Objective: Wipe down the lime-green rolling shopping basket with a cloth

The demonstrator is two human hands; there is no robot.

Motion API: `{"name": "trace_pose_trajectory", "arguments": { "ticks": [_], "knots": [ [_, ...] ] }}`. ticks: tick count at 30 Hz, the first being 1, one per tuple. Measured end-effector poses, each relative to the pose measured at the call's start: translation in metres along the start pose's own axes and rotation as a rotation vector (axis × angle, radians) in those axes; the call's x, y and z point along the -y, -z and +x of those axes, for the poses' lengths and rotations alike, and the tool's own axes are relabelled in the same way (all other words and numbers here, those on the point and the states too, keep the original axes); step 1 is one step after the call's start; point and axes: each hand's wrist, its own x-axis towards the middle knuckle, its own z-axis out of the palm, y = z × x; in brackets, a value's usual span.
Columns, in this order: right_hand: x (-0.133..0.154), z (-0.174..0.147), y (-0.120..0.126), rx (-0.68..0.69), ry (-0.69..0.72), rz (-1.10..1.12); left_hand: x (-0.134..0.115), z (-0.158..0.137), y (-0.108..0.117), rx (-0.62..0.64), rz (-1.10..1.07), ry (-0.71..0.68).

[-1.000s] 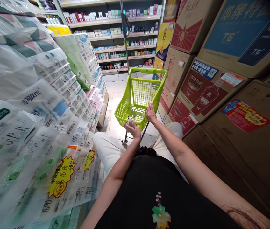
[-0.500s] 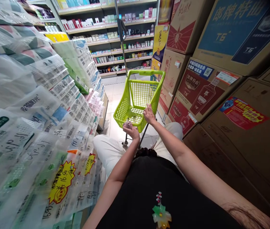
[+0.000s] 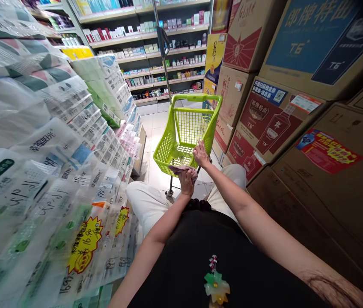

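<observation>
The bright green plastic shopping cart [image 3: 162, 156] stands between my knees, its open basket tilted toward me. Bunched under my left hand [image 3: 187, 183] is a dusty-pink cloth [image 3: 177, 169], gripped and pressed along the basket's near rim. My right hand [image 3: 201, 155] holds the basket's right near edge, with its fingers bent; the fingertips are partly hidden. Small dark specks show on the basket floor, too small to name.
Plastic-wrapped tissue packs [image 3: 81, 111] with yellow price tags are stacked close on my left. Cardboard cartons [image 3: 265, 115] rise on my right. Shelves of cosmetics [image 3: 156, 53] stand ahead, with a metal pole [image 3: 165, 60] before them. Pale floor tiles [image 3: 149, 132] run between.
My left hand has moved right along the basket's near rim, and the cloth, balled up before, is now spread out more. My right hand has stayed on the basket's edge.
</observation>
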Motion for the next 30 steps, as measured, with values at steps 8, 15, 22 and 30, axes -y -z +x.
{"name": "trace_pose_trajectory", "arguments": {
  "ticks": [8,15,22,30],
  "knots": [
    [-0.001,0.000,-0.003,-0.008,0.012,0.014,0.032,-0.008,-0.008,-0.152,-0.058,-0.049],
    [-0.007,0.000,-0.002,-0.010,0.027,-0.028,0.022,0.001,-0.002,-0.144,-0.076,-0.156],
    [-0.013,0.000,-0.002,-0.039,0.053,-0.034,0.016,0.005,0.004,-0.136,-0.049,-0.285],
    [-0.016,0.000,-0.004,-0.038,0.049,-0.027,0.007,0.011,0.006,-0.164,-0.052,-0.014]
  ]
}}
